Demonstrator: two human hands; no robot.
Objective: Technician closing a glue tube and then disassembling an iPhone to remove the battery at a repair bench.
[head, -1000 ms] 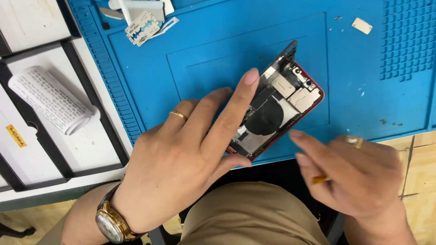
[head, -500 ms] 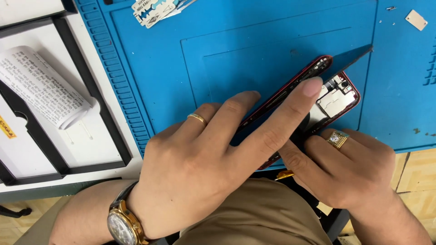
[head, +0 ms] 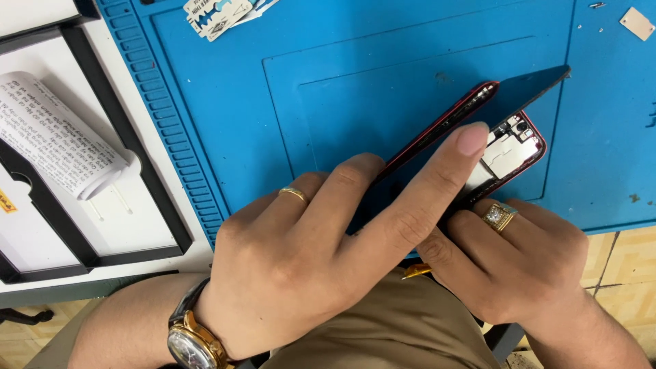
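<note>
A blue work mat [head: 287, 89] bears an opened red phone [head: 509, 147] and razor blades [head: 219, 14].

light: bright, even, overhead | shadows: soft, under hands | focus: sharp | glare: none
</note>
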